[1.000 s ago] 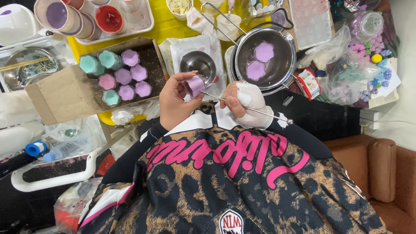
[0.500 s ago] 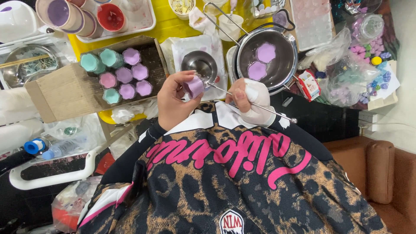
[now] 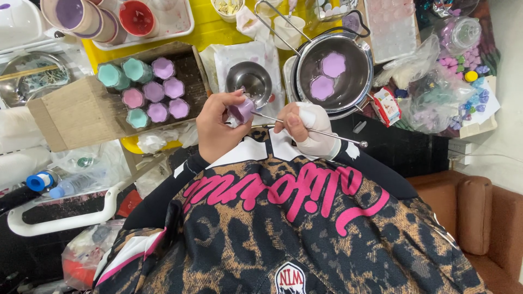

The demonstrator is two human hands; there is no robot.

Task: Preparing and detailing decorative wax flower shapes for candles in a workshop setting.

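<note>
While the left hand (image 3: 218, 128) curls around a small lilac moulded piece (image 3: 242, 110), its fingers are closed narrowly on it, with the thumb on the far side; the piece sits just above the collar of the leopard-print top (image 3: 283, 228), in front of the chest; the right hand (image 3: 308, 128), partly wrapped in a white cloth or glove, pinches a thin metal rod (image 3: 310, 130) between thumb and forefinger; the near tip of the rod touches the lilac piece, and the far end, with a small ball, points out to the right over the dark surface; just beyond the hands a small steel bowl (image 3: 249, 81) stands on a white stained paper (image 3: 239, 54); beside it, on the right, a larger steel pot (image 3: 332, 76) with a wire handle holds two lilac flower-shaped pieces (image 3: 328, 76), touching each other; to the left an open cardboard box (image 3: 76, 109) holds a group of flower-shaped pieces (image 3: 147, 90) in teal, pink and purple, standing close together; farther away a white tray (image 3: 180, 24) carries paper cups, one with purple and one with red inside.
</note>
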